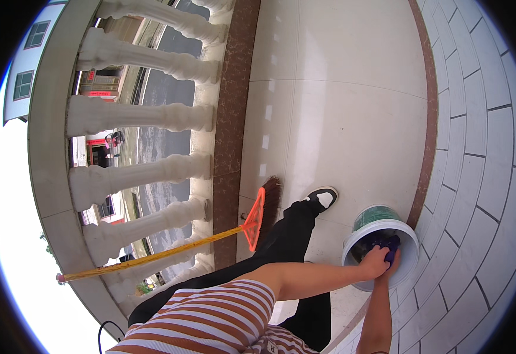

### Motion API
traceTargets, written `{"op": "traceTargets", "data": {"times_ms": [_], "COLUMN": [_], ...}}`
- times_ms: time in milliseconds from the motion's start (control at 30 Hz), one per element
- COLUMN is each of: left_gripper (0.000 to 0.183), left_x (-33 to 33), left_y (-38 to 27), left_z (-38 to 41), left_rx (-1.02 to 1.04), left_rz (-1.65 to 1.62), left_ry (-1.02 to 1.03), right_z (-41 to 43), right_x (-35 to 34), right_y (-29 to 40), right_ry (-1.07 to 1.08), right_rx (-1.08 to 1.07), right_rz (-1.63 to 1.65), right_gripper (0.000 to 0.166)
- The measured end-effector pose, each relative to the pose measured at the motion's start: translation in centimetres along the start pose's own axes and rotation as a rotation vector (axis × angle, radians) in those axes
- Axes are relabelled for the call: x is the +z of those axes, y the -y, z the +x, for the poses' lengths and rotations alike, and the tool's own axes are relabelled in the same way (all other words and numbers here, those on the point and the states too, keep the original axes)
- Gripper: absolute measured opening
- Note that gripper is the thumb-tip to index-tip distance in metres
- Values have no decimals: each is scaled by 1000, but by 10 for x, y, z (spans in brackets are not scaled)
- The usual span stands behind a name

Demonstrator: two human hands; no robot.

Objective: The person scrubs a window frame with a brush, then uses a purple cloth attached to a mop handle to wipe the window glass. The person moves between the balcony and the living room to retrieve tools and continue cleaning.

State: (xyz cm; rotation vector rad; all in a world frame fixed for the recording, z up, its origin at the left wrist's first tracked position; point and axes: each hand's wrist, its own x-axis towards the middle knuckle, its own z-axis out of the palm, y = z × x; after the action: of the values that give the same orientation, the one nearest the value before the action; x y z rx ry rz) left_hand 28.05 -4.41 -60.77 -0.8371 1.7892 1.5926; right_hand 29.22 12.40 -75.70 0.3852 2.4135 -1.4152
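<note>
A white plastic bucket [349, 242] with a green printed side stands on the floor at the lower right, against the tiled wall. My left hand [375, 264] and my right hand [393, 265] meet over its mouth, both closed on a dark purple cloth [389, 243]. The fingers of the two hands partly hide each other and the cloth. Inside the bucket it is dark beneath the cloth, and the contents cannot be made out.
A broom [253, 220] with an orange head and yellow handle leans on the stone balustrade [147, 116] to the left. My shoe [324, 198] is on the pale tiled floor [351, 132] between broom and bucket. White wall tiles [474, 230] rise on the right.
</note>
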Motion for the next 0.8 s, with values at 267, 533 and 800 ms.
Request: {"op": "traceTargets", "data": {"times_ms": [267,533,800], "left_gripper": [58,85,85], "left_x": [-43,-26,-27], "left_y": [32,44,39], "left_z": [8,13,22], "left_rx": [-17,19,-205], "left_rz": [-16,-30,-544], "left_ry": [-18,-22,71], "right_z": [3,-36,-123], "right_x": [77,47,-38], "right_y": [16,39,237], "right_ry": [49,174,373], "right_rx": [0,699,660], "right_rz": [-1166,403,701], "right_gripper": [25,34,60]}}
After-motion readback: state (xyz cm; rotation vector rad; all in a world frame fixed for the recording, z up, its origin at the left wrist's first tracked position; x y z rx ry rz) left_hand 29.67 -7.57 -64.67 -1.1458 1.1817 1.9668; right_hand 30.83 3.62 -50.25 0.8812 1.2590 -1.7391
